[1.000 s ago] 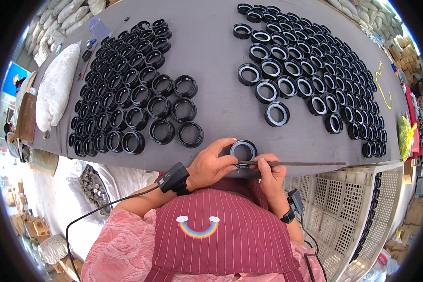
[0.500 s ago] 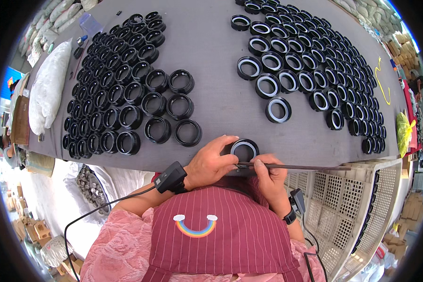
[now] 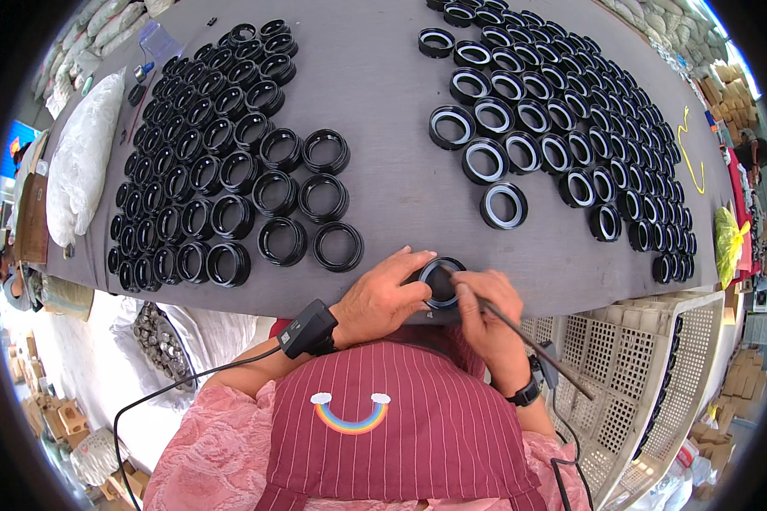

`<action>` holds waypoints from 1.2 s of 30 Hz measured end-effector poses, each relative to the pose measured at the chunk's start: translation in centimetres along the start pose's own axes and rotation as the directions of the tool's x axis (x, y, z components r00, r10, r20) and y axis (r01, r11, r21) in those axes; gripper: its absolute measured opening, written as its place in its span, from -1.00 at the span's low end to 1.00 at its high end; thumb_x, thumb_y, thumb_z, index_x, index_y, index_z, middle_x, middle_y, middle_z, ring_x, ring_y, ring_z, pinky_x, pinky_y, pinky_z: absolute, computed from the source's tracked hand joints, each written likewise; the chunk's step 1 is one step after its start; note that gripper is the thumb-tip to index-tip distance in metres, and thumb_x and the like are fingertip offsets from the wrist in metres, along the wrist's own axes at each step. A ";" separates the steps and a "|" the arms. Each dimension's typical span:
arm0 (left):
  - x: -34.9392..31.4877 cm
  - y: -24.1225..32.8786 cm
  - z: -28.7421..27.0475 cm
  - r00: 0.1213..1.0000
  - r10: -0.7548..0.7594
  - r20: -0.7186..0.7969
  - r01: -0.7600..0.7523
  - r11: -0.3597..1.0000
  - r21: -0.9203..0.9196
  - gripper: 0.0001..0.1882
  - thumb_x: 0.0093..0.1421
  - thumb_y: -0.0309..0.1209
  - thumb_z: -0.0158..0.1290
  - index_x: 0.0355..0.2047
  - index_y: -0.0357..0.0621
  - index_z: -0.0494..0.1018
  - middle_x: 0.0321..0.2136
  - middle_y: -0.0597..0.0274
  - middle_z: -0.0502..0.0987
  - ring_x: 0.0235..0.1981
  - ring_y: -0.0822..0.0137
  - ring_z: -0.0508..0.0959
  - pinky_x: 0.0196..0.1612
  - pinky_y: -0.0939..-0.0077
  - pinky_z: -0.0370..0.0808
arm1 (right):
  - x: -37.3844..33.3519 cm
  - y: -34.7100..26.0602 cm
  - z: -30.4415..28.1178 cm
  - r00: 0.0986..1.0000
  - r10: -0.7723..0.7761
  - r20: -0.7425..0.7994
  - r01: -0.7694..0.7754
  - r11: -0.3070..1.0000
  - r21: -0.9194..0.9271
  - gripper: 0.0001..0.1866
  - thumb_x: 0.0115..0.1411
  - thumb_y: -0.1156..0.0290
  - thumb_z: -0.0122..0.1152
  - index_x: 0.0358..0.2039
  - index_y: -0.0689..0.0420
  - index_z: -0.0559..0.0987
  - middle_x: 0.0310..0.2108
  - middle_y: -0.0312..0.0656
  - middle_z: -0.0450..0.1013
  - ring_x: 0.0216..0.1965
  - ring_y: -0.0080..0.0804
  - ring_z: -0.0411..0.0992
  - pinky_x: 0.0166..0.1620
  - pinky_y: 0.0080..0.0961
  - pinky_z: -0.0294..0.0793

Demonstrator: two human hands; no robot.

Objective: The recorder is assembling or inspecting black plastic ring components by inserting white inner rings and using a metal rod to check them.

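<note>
My left hand (image 3: 382, 300) is curled around a black ring (image 3: 441, 282) at the near edge of the grey table (image 3: 383, 111), fingers closed on its rim to steady it. My right hand (image 3: 486, 319) pinches a thin rod-like tool (image 3: 533, 345), its tip at the ring's inner edge and its shaft trailing back past my right wrist. I judge I am working around the inside of this one ring, so the next move calls for a steady grip and a small, controlled stroke of the tip. Ahead of my left hand lie rows of plain black rings (image 3: 204, 179); ahead of my right, rings with pale inner bands (image 3: 571, 128). A white perforated crate (image 3: 648, 375) stands beside my right forearm.
</note>
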State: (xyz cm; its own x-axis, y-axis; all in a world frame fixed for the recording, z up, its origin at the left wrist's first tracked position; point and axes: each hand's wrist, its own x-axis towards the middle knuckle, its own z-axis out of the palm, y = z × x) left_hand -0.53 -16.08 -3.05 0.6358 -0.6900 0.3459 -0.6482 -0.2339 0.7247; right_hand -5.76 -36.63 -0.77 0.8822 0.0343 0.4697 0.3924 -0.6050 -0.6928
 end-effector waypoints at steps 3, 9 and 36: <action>0.0 -0.1 -0.1 1.000 -0.005 -0.008 0.004 1.000 -0.012 -0.79 0.01 -0.53 0.26 -0.31 -0.22 0.51 0.14 -0.18 0.42 0.13 -0.11 0.47 0.31 -0.08 0.33 | 0.1 -0.3 0.3 0.999 -0.009 0.049 0.003 0.992 0.124 -0.88 0.13 0.57 0.26 -0.29 0.13 0.61 -0.47 -0.18 0.54 -0.48 -0.21 0.42 -0.34 -0.30 0.36; -0.7 -0.7 0.5 0.996 -0.063 -0.068 0.055 0.992 -0.112 -0.61 0.08 -0.48 0.26 -0.09 -0.20 0.42 0.14 -0.15 0.44 0.14 -0.11 0.46 0.32 -0.13 0.29 | -0.3 0.8 0.7 0.995 0.039 0.089 -0.061 0.966 0.252 -0.94 0.13 0.59 0.22 -0.43 0.13 0.57 -0.49 -0.19 0.51 -0.47 -0.19 0.40 -0.33 -0.33 0.37; -8.5 2.0 -6.9 0.931 -0.364 -0.025 0.361 0.929 -0.083 -0.68 0.45 -0.21 -0.17 -0.24 -0.26 0.34 -0.51 0.04 0.51 -0.58 0.19 0.61 -0.54 0.35 0.50 | -2.4 1.6 1.8 0.845 0.531 0.061 -0.439 0.625 0.645 -0.84 0.29 0.47 0.10 -0.42 0.24 0.53 -0.45 -0.19 0.48 -0.49 -0.45 0.42 -0.33 -0.50 0.43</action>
State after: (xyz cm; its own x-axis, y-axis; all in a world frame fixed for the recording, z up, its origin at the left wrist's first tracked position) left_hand -4.33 -6.00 -0.45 0.8383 -0.5402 0.0734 -0.3378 -0.4092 0.8476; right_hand -6.77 -36.25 -3.97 0.9698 -0.2439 -0.0042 0.0259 0.1201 -0.9924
